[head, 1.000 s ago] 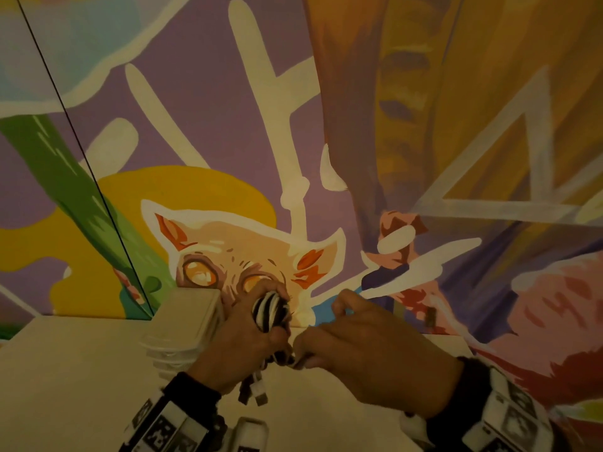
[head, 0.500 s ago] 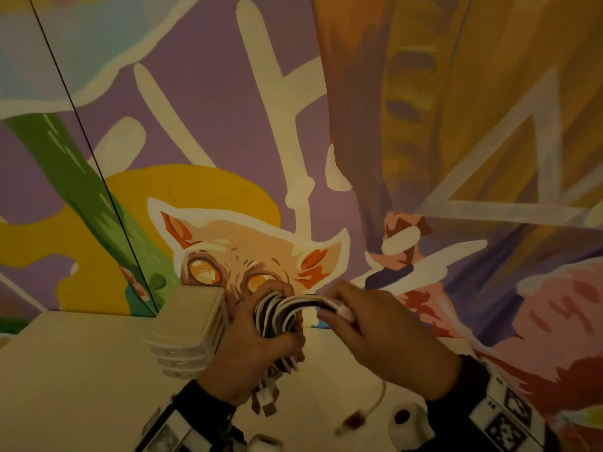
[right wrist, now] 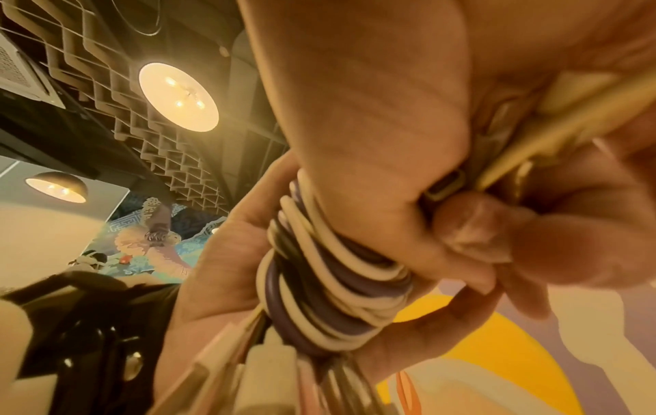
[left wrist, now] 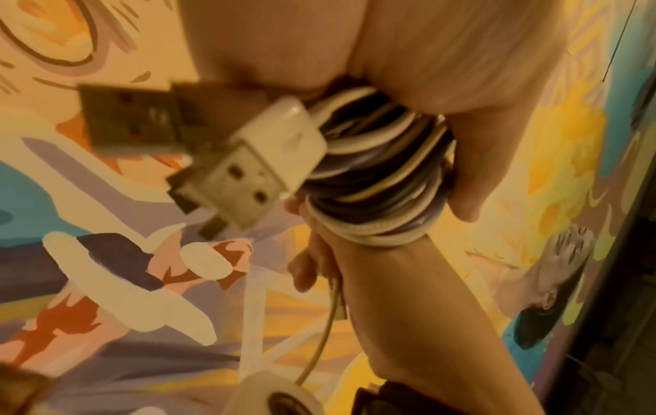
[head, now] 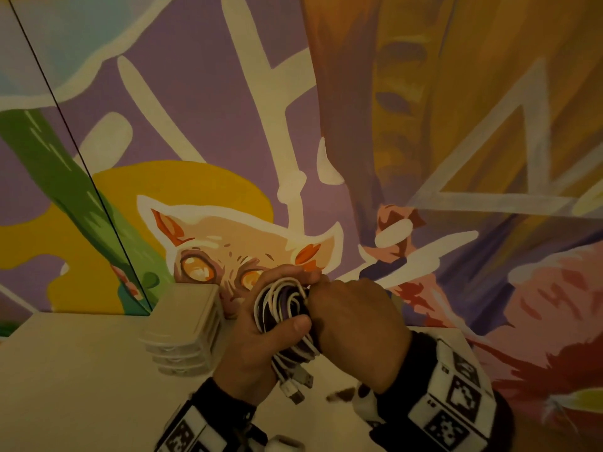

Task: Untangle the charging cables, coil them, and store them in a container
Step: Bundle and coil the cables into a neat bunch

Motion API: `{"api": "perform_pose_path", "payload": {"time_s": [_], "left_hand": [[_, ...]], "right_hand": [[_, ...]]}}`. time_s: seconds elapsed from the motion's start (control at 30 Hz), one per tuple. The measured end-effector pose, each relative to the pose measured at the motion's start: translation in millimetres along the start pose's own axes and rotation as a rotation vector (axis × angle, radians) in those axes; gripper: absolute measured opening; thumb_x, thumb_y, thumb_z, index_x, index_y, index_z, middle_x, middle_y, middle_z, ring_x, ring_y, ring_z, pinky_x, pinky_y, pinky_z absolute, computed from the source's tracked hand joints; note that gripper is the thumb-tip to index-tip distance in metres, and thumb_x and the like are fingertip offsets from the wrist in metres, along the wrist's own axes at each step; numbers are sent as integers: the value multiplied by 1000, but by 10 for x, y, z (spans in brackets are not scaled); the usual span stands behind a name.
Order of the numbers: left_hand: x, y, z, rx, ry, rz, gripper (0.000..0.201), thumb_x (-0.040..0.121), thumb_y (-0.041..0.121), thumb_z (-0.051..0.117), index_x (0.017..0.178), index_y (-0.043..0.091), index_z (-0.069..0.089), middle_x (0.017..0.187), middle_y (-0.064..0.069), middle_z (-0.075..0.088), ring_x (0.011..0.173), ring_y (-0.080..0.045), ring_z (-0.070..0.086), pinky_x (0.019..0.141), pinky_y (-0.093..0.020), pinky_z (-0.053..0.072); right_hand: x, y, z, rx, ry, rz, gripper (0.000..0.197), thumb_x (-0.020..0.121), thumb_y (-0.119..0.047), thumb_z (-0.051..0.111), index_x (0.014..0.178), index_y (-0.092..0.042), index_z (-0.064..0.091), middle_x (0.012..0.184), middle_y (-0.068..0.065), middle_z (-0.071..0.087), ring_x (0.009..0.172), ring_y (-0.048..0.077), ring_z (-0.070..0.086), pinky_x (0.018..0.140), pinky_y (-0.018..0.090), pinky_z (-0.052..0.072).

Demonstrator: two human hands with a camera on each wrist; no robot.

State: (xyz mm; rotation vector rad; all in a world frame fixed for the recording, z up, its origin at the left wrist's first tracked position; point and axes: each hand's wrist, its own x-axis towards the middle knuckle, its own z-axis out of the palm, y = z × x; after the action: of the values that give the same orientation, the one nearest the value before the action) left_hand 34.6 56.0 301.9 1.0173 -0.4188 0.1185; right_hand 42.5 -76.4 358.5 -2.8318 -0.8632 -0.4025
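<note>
A coil of white and purple charging cables (head: 283, 305) is wound into a tight bundle (left wrist: 383, 179) above the table. My left hand (head: 261, 334) grips the coil, thumb across its front. USB plugs (head: 295, 384) hang from its lower end, large and blurred in the left wrist view (left wrist: 262, 157). My right hand (head: 352, 324) pinches the loose cable ends (right wrist: 554, 134) against the coil's right side (right wrist: 341, 283), and a small connector (right wrist: 444, 188) shows between its fingers. A stack of white plastic drawers (head: 182, 331) stands on the table just left of my hands.
The white table (head: 71, 380) runs up to a painted mural wall (head: 293, 125) right behind my hands. A white round charger puck (left wrist: 270, 393) on a thin white lead hangs below the coil. A thin black line runs down the wall at the left.
My right hand swept the free cable over the top of the coil and has come down against its right side. The coil has grown thicker. My left hand kept hold of it.
</note>
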Motion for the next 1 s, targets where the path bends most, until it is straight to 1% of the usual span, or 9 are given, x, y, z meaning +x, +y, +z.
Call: {"api": "perform_pose_path", "payload": {"time_s": [0.07, 0.1, 0.13, 0.23, 0.43, 0.57, 0.7, 0.83, 1.0], "left_hand": [[22, -4, -20, 49, 32, 41, 50, 65, 34, 85, 104, 10, 66, 109, -15, 67, 119, -38, 56, 99, -47, 47], [32, -13, -29, 77, 46, 56, 45, 66, 35, 84, 100, 11, 67, 104, -14, 68, 118, -38, 57, 99, -48, 47], [40, -19, -29, 92, 61, 54, 39, 65, 35, 84, 95, 14, 69, 100, -12, 69, 117, -38, 57, 98, -47, 47], [35, -32, -74, 31, 139, -12, 28, 63, 25, 83, 85, 15, 70, 88, -10, 70, 106, -37, 64, 89, -43, 53], [12, 152, -422, -176, 213, -186, 62, 48, 29, 94, 90, 2, 57, 68, -11, 62, 52, -16, 65, 48, -22, 54], [38, 88, -620, -114, 311, -235, 58, 56, 25, 88, 94, 4, 49, 56, -1, 59, 43, -10, 60, 44, -17, 50], [44, 16, -647, 84, 339, -189, 33, 75, 15, 74, 97, 3, 53, 70, -16, 57, 58, -25, 60, 59, -32, 55], [0, -103, -461, 391, 168, -182, 42, 64, 31, 78, 95, 8, 61, 88, -24, 59, 74, -30, 64, 70, -42, 56], [-168, -192, -264, 210, -84, -308, 44, 65, 62, 74, 94, 28, 73, 87, -2, 72, 79, -21, 69, 73, -35, 57]], "right_hand": [[-10, -11, 8, 17, 25, 46, 15, 65, -8, 73, 56, -5, 62, 43, 7, 47, 38, 26, 55, 35, 19, 18], [-7, -30, 41, 40, 9, 44, 13, 74, -13, 67, 65, -4, 65, 51, 10, 57, 44, 27, 59, 37, 24, 30], [9, -29, 125, 53, -15, 18, 18, 84, -20, 57, 81, -4, 66, 64, 11, 65, 54, 26, 62, 47, 31, 45], [-45, 60, 335, 238, -211, 36, 33, 89, -29, 55, 118, -16, 45, 91, 7, 63, 73, 22, 60, 67, 37, 55], [-524, 154, 537, 679, -154, 220, 26, 93, -34, 57, 114, -41, 44, 83, -5, 65, 73, 10, 62, 66, 28, 54], [-775, 154, 684, 705, -1, 261, 15, 93, -33, 57, 98, -46, 54, 82, -19, 63, 76, 6, 62, 67, 17, 51], [-845, 163, 664, 403, -32, 17, 22, 88, -39, 58, 110, -39, 59, 91, -24, 67, 81, 1, 62, 73, 11, 49], [-652, 132, 436, 251, -11, -367, 35, 69, -19, 79, 101, -28, 68, 88, -11, 70, 76, 2, 61, 69, 18, 51], [-410, 183, 321, 423, 84, -233, 22, 88, -29, 55, 104, -21, 68, 96, -3, 71, 90, 3, 55, 82, 19, 50]]}}
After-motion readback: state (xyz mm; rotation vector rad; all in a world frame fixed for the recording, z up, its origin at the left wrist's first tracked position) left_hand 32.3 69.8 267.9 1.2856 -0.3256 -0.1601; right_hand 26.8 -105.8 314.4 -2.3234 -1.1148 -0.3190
